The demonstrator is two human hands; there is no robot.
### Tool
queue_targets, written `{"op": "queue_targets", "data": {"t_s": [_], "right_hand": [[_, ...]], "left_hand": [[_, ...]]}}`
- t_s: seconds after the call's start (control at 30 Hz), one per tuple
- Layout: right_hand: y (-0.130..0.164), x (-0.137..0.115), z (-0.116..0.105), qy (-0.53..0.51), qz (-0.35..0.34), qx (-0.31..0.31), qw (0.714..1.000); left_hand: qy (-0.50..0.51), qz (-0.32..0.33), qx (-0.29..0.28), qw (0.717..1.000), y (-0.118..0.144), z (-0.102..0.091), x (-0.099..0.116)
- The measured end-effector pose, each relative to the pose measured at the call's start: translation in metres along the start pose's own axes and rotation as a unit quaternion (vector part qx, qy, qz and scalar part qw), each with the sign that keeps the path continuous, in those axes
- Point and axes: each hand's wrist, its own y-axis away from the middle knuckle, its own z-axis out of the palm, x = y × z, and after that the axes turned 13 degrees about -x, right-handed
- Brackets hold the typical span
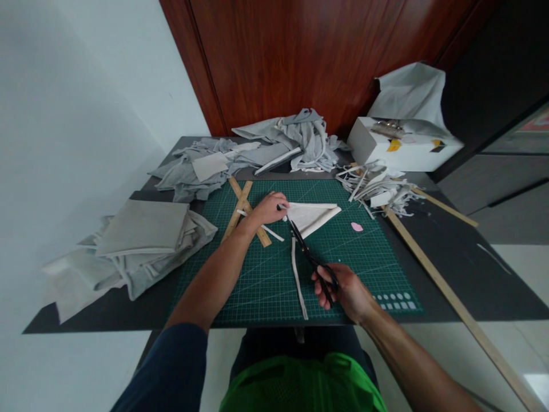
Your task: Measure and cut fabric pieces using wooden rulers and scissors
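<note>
Right hand (343, 289) fingers through black scissors (311, 257) on green cutting mat (257, 280), left hand (269, 208) farther up, fingers pinching folded white fabric (313, 216).

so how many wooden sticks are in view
4: two crossed light wooden sticks on the green cutting mat by the left hand, two long wooden sticks at right. Fabric piles may hide others.

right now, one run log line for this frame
left hand: pins white fabric piece | right hand: holds black scissors, blades at fabric edge | cut strip on green cutting mat
</note>
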Motion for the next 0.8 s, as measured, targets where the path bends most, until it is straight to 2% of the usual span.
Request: {"op": "queue_targets", "data": {"t_s": [0.33,0.8], "right_hand": [[-0.018,0.0,0.001,-0.001,-0.02,0.006,1.0],[-0.022,-0.003,0.002,0.014,-0.018,0.024,0.999]], "left_hand": [[-0.005,0.001,-0.016,1.0,0.001,0.001,-0.003],[-0.004,0.0,-0.017,1.0,0.001,-0.001,0.001]]}}
